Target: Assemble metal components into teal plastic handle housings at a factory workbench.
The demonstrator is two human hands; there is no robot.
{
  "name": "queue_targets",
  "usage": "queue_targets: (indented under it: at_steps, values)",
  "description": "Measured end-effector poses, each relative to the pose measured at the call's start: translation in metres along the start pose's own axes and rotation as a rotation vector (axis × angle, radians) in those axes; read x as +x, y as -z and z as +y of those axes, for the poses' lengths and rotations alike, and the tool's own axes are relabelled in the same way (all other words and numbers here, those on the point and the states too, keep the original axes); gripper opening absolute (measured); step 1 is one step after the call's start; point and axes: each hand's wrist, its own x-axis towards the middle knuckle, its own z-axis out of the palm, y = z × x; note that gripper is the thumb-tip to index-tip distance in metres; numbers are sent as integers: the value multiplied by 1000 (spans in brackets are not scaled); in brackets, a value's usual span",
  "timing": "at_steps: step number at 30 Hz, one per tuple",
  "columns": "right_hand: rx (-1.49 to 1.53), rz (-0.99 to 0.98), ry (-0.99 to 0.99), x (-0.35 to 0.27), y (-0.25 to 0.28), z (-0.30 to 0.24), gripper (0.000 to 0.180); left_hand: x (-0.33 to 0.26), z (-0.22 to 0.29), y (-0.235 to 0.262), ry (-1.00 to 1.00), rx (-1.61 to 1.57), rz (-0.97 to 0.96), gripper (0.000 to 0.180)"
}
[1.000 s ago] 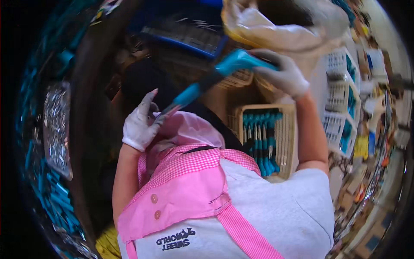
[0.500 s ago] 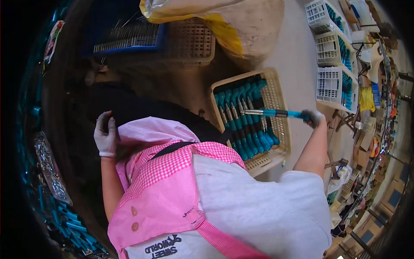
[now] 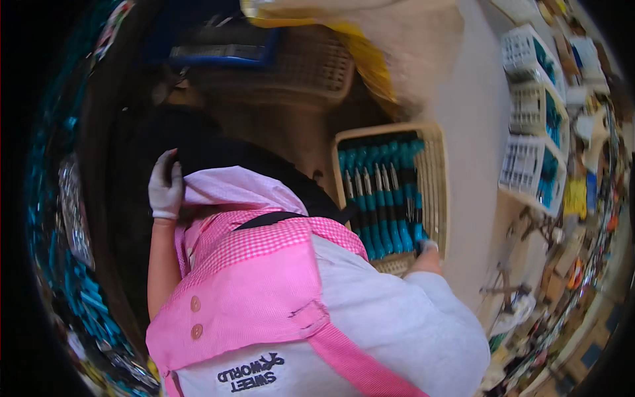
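Observation:
My left hand (image 3: 165,188), in a white glove, rests against dark cloth at the edge of the pink apron (image 3: 245,291), fingers pointing up and holding nothing. Only a sliver of my gloved right hand (image 3: 426,246) shows past my white sleeve, at the near right corner of a woven basket (image 3: 436,172). Rows of teal-handled tools with metal tips (image 3: 383,198) fill that basket. Whether the right hand holds one is hidden.
A large tan and yellow sack (image 3: 390,46) lies beyond the basket. A brown crate (image 3: 311,66) and a blue crate (image 3: 218,49) sit at the top. White crates of teal tools (image 3: 536,112) stand at the right. More teal tools (image 3: 73,291) pile up at the far left.
My right hand brought a teal-handled tool down from in front of me to the basket and sank behind my sleeve. My left hand let go of its tip and dropped to the apron's edge.

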Motion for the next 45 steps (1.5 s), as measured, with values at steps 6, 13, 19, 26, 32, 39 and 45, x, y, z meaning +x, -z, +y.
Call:
queue_targets:
  at_steps: [6, 13, 19, 26, 32, 39, 45]
  values:
    - [855, -76, -450, -96, -13, -83, 20, -24, 13, 2, 4, 83, 35, 41]
    - [496, -346, 203, -112, 0, -116, 26, -52, 9, 32, 150, 280, -14, 61]
    - [40, -696, 664, -141, -21, -375, 21, -62, 1, 30, 120, 279, -69, 57]
    - [-453, -620, 1276, -285, -30, -545, 20, -108, -12, 73, 237, 228, 209, 30]
    - [-544, -296, 2225, -460, -82, -677, 14, -105, -15, 132, 173, 166, 551, 25]
    - [-770, -667, 2435, -720, -181, -719, 19, -122, -33, 262, 146, 638, 1185, 22]
    - [-315, 51, 3158, -868, -335, -743, 9, -112, -84, 302, 305, 866, 962, 32]
